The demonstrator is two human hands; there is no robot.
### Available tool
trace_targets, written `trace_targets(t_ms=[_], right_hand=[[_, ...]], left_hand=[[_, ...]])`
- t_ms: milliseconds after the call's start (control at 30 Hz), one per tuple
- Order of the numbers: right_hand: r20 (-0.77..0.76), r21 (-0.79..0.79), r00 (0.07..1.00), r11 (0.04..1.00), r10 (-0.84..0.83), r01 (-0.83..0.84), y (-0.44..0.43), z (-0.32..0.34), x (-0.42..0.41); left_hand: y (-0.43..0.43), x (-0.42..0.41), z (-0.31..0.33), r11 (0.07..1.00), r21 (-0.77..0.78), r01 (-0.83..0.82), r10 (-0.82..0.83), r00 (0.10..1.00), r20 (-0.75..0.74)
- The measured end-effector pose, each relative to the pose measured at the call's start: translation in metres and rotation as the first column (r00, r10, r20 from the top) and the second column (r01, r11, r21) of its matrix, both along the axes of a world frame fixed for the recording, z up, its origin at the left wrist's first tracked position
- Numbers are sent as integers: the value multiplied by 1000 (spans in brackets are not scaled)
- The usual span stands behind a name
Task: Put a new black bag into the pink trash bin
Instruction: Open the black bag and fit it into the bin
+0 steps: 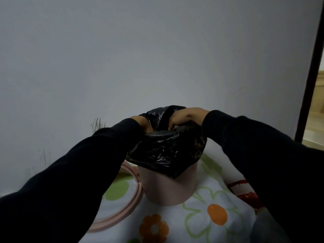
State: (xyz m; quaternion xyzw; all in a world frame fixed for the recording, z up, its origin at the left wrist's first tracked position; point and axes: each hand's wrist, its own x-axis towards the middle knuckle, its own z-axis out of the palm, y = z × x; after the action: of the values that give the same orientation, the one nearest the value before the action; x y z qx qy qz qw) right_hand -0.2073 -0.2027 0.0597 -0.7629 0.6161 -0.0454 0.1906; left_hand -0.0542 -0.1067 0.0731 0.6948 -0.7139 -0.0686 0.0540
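Already the black bag (164, 151) sits in the mouth of the pink trash bin (168, 186), seen from the head camera, with its plastic folded over the near side of the rim and hanging down the bin's front wall. At the back of the bin the plastic stands up in a loose bunch, not yet pulled down. The left hand (140, 122) is at the bin's far left rim, mostly hidden behind the plastic, so I cannot tell whether it grips. The right hand (184, 118) is at the far right rim, fingers curled closed on a fold of the bag. By my judgement the job is well past halfway: what is left is to stretch the rear edge over the rim and smooth the liner down.

Just left of the bin lies a pink ring (122, 204), likely a clamp or lid for the bin, still off. Under the bin is a flowered cloth (201, 213), soft footing that could let the bin tip. Nothing blocks the bin's rim.
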Motion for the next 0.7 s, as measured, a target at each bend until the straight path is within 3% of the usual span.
trace_targets(t_ms=[100,167,267,367,467,567,667,700], right_hand=[[321,38,945,998,-68,59,-14,1,-6],[401,69,909,993,-116,96,-13,2,-6],[282,62,958,997,-54,38,-10,-2,-4],[181,-120,975,987,126,-106,0,3,0],[324,-340,916,933,236,-120,11,10,2],[561,-460,798,884,220,80,13,14,-6],[485,-626,869,733,96,268,9,28,-24],[422,-619,906,737,20,272,7,32,-31]], left_hand=[[-1,-2,1,1000,-8,29,-28,998,62],[1,-4,2,998,-37,57,-53,993,109],[-10,0,-2,996,23,91,-94,985,144],[-21,-5,-5,956,159,248,-258,965,41],[-36,-10,-2,926,-137,353,-360,933,-25],[-40,-2,4,867,-453,209,-271,959,-77],[-46,12,10,821,-569,57,-214,953,-213],[-49,18,12,831,-556,26,-181,957,-226]])
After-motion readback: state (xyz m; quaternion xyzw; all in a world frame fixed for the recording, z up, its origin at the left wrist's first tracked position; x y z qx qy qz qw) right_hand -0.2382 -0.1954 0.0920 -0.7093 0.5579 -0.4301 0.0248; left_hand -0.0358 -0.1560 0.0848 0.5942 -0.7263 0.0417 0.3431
